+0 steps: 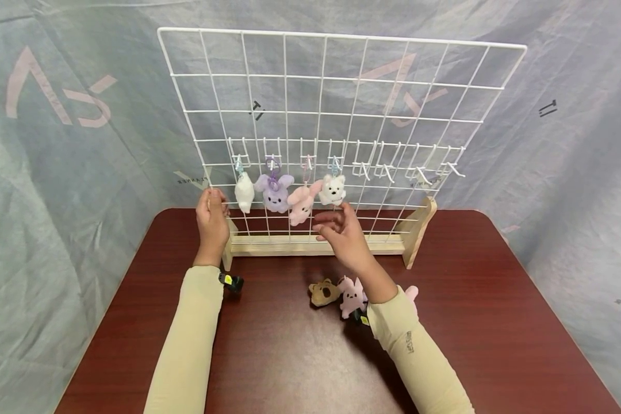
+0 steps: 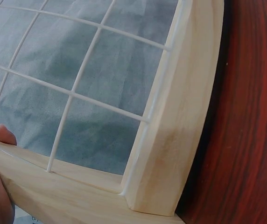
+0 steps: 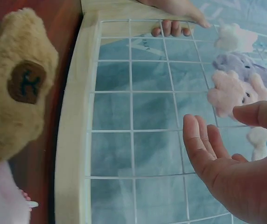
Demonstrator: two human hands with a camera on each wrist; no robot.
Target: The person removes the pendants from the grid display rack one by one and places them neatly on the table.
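My left hand [image 1: 213, 224] grips the left edge of a white wire grid rack [image 1: 341, 37] on a wooden stand [image 1: 290, 247]; its fingers wrap round the wooden side [image 2: 171, 130]. My right hand [image 1: 348, 238] holds nothing, fingers loosely bent, just below a white bear plush keychain [image 1: 333, 190]. To that bear's left hang a pink plush [image 1: 301, 206], a purple long-eared plush [image 1: 275, 195] and a white plush [image 1: 245, 194], each on its own hook. In the right wrist view, thumb and fingers [image 3: 196, 140] stand apart beside the pink plush [image 3: 231, 95].
Several bare hooks [image 1: 419, 172] stick out on the rack's right side. On the dark red table [image 1: 279, 356] lie a brown plush [image 1: 324, 292] and a pink plush with pointed ears [image 1: 352, 297]. Another pink piece [image 1: 411, 293] shows behind my right sleeve.
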